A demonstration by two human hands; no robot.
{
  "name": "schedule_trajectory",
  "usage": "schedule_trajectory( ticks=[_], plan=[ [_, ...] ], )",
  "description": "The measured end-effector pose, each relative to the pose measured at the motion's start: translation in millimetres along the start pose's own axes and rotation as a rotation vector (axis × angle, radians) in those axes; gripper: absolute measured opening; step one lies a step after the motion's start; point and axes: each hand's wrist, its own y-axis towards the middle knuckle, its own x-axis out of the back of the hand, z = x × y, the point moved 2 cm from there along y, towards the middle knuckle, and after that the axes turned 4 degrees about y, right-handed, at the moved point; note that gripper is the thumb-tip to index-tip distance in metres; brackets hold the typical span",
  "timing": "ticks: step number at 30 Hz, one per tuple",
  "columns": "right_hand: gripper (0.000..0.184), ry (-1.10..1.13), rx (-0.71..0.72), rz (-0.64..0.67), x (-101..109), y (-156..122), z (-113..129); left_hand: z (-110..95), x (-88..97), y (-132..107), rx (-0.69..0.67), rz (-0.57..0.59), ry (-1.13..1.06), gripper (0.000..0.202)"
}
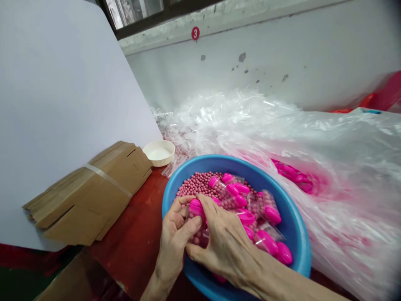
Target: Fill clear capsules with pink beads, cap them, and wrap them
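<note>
My left hand [173, 230] grips the pink-capped tube [196, 206], cap pointing away from me; my right hand [228, 240] curls close alongside (whether gripping, I can't tell).

Pink-capped tube [196, 208] (apparently bead-filled), held.

Left fingers [189, 229] curl beside bent right fingers [208, 207].

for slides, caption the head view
Left hand and right hand on a pink-capped tube over a blue basin of beads.
</note>
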Motion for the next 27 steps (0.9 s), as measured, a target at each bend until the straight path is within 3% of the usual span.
schedule_trajectory(
  ticks=[8,15,18,20,23,27],
  plan=[
    [0.048,-0.063,0.073,0.001,9,-24,-1,9,-13.3,-21,-0.014,-0.009,0.033,0.03],
    [0.035,-0.305,0.34,-0.301,9,-37,2,5,-23.7,-33,-0.05,-0.061,0.085,0.018],
    [0.026,-0.396,0.393,-0.348,12,-45,3,2,-28.6,-41,-0.054,-0.111,0.135,0.018],
    [0.03,-0.435,0.416,-0.359,13,-48,5,0,-32.3,-46,-0.067,-0.137,0.175,0.019],
    [0.038,-0.337,0.361,-0.353,11,-51,3,0,-37.6,-48,-0.042,-0.163,0.154,0.021],
    [0.049,-0.173,0.327,-0.379,18,-53,-4,4,-38.9,-45,0.119,-0.078,-0.078,0.04]
  ],
)
